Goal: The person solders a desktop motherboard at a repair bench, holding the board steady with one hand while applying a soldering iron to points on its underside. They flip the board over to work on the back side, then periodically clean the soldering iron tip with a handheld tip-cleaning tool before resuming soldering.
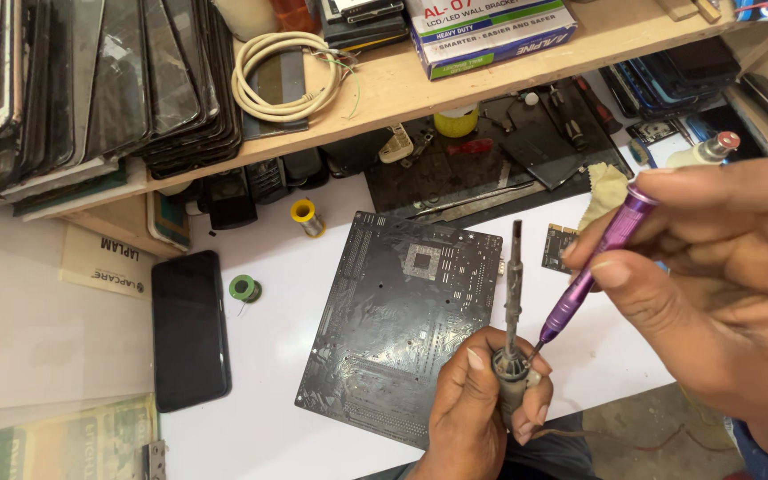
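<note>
Purple screwdriver (599, 260) pinched in right hand (713, 293), fingers closed round its upper shaft; long axis slanting from upper right down to lower left, tip aimed at the collar of the soldering iron (513, 311) and touching or nearly touching it. Left hand (477, 404) wrapped tight round the iron's grey handle, low at centre, just above the near table edge; iron standing upright, its dark tip pointing straight up.

Behind both, flat on the white table (268, 418): black circuit board (402, 320), skewed slightly. Left of it, black phone (190, 329) face up, green wire spool (244, 288), yellow spool (306, 213). Up on the wooden shelf (384, 89): cardboard box (489, 31), closed, contents unseen; coiled cream cable (282, 76); stacked dark screen panels (91, 89) leaning on edge.
</note>
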